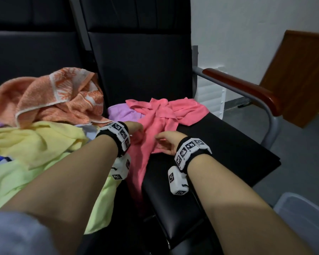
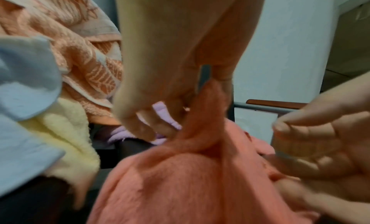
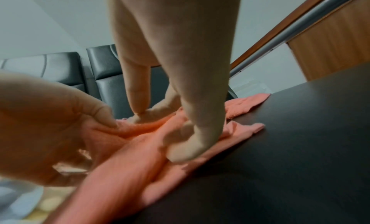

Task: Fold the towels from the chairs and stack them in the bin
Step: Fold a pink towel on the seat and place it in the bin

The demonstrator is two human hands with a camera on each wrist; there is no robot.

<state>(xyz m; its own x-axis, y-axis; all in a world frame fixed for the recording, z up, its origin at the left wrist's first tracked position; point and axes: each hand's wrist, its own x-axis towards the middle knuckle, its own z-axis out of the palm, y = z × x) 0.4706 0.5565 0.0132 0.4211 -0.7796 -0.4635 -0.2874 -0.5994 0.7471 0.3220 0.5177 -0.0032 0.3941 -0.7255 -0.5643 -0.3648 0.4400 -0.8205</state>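
Observation:
A pink towel [image 1: 164, 115] lies crumpled on the black chair seat [image 1: 219, 153], one end hanging over the front edge. My left hand [image 1: 138, 130] pinches a raised fold of the pink towel [image 2: 208, 116] between thumb and fingers [image 2: 166, 129]. Just to its right, my right hand [image 1: 164, 142] rests on the same towel [image 3: 124, 180] with its fingers [image 3: 186, 145] curled into the fabric and the thumb tip meeting a fingertip. A pale translucent bin [image 1: 293, 199] stands on the floor at the lower right; its inside is out of view.
Several other towels are heaped on the left chair: orange patterned [image 1: 53, 100], yellow [image 1: 35, 140], lime green [image 1: 17, 181], purple [image 1: 120, 112] and light blue [image 2: 24, 85]. A wood-topped metal armrest [image 1: 247, 85] borders the seat on the right. A wooden board [image 1: 302, 70] leans beyond it.

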